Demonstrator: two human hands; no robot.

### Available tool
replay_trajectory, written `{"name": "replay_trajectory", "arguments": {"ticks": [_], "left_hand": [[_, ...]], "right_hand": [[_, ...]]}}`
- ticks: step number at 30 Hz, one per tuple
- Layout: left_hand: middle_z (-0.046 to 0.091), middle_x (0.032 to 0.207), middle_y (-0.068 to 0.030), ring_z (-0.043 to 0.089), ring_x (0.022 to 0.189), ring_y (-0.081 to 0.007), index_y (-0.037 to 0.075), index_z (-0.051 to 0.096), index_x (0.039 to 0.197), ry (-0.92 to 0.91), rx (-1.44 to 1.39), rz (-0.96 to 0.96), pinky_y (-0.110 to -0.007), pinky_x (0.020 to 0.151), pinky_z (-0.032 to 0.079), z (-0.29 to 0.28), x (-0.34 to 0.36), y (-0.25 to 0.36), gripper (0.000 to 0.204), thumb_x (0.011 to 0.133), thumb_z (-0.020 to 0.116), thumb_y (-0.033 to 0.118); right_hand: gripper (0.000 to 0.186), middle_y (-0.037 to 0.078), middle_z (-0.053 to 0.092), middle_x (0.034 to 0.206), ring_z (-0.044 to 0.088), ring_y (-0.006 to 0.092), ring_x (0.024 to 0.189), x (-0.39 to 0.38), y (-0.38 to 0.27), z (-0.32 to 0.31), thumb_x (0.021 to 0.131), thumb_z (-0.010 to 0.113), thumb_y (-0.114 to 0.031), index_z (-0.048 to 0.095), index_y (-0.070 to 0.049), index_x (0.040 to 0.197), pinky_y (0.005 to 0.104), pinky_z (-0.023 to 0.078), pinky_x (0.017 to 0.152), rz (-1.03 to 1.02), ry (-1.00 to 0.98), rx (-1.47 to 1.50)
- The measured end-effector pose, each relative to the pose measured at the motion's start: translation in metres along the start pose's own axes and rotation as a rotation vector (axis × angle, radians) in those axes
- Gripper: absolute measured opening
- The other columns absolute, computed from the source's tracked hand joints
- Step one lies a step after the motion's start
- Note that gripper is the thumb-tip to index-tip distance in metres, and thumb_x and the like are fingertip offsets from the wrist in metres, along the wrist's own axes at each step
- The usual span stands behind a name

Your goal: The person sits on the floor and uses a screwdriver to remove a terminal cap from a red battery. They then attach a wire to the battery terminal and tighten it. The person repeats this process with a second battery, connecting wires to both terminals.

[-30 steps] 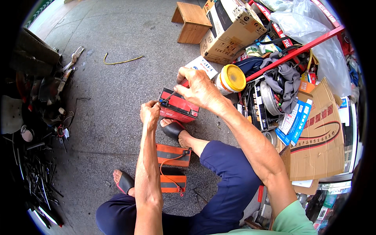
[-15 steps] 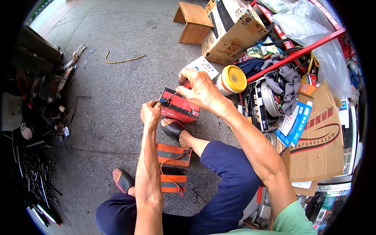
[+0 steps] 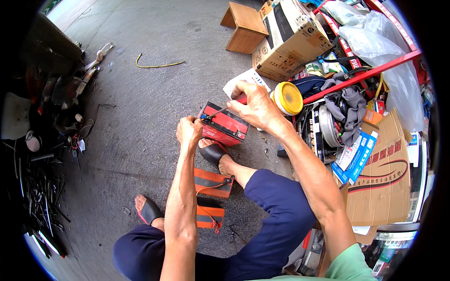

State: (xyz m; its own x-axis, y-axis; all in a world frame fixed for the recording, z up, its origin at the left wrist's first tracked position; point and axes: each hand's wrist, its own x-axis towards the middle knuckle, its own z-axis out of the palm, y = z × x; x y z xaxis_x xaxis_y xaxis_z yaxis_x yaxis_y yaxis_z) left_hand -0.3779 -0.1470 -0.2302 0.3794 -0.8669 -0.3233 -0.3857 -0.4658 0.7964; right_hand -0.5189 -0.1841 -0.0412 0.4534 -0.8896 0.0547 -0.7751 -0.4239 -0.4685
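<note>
A red battery with a black top (image 3: pixel 229 126) sits on the ground just beyond my right foot. My right hand (image 3: pixel 257 107) grips a red-handled screwdriver (image 3: pixel 216 112), whose metal shaft reaches to the battery's left-end terminal. My left hand (image 3: pixel 188 128) has its fingers closed at that same terminal, on something too small to make out. Below, between my legs, lie two orange batteries with grey bands (image 3: pixel 211 181), linked by an orange wire.
A yellow-lidded bucket (image 3: pixel 287 98), cardboard boxes (image 3: pixel 286 47), a red metal bar (image 3: pixel 356 77) and piled clutter fill the right side. A wooden stool (image 3: pixel 243 25) stands at the top. Dark scrap and tools (image 3: pixel 44 201) line the left. A yellow cord (image 3: pixel 160 64) lies on the concrete.
The whole scene sits farther right in the picture as the view has shifted. Both hands stay at the red battery's terminal, the screwdriver still in my right hand.
</note>
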Motion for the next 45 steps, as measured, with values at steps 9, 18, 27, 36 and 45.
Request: {"name": "replay_trajectory", "arguments": {"ticks": [9,18,27,36,45], "left_hand": [[0.068,0.078,-0.0138,0.066,0.077,-0.0264,0.008,0.071,0.091,-0.02,-0.118,-0.06,-0.038,0.072,0.048,-0.002,-0.003,-0.002,0.026,0.077,0.06,0.028],[0.067,0.076,-0.0129,0.064,0.074,-0.0215,0.006,0.071,0.09,-0.068,-0.272,-0.151,-0.034,0.069,0.047,-0.005,-0.001,0.005,0.026,0.077,0.063,0.026],[0.068,0.084,-0.014,0.065,0.082,-0.0236,0.008,0.071,0.095,-0.086,-0.242,-0.128,-0.035,0.075,0.048,-0.008,-0.006,0.008,0.027,0.078,0.061,0.026],[0.068,0.083,-0.0147,0.066,0.082,-0.0262,0.009,0.071,0.094,-0.051,-0.154,-0.079,-0.037,0.076,0.049,-0.005,-0.006,0.003,0.026,0.078,0.06,0.026],[0.068,0.086,-0.013,0.065,0.086,-0.0285,0.014,0.071,0.097,0.021,-0.092,-0.074,-0.04,0.078,0.048,-0.003,-0.007,-0.001,0.027,0.08,0.059,0.032]], "right_hand": [[0.021,0.02,0.064,0.076,0.065,0.0329,0.075,0.003,-0.008,0.0,0.074,0.069,-0.012,0.059,0.003,0.084,0.0386,0.05,0.069,-0.032,-0.039,0.025],[0.017,0.011,0.064,0.072,0.062,0.016,0.068,0.005,-0.002,-0.008,0.072,0.071,-0.009,0.06,0.003,0.077,0.0307,0.049,0.063,-0.02,0.042,0.016],[0.017,0.011,0.065,0.073,0.062,0.0154,0.069,0.005,-0.001,-0.007,0.072,0.072,-0.01,0.062,0.003,0.079,0.0302,0.049,0.065,-0.046,0.039,-0.015],[0.019,0.013,0.065,0.073,0.063,0.0178,0.07,0.005,-0.005,-0.003,0.072,0.072,-0.011,0.062,0.003,0.078,0.0318,0.049,0.067,0.0,-0.002,0.016],[0.023,0.02,0.064,0.077,0.065,0.0329,0.073,0.009,-0.013,0.007,0.073,0.069,-0.013,0.058,0.004,0.084,0.0386,0.05,0.067,-0.024,0.025,-0.043]]}}
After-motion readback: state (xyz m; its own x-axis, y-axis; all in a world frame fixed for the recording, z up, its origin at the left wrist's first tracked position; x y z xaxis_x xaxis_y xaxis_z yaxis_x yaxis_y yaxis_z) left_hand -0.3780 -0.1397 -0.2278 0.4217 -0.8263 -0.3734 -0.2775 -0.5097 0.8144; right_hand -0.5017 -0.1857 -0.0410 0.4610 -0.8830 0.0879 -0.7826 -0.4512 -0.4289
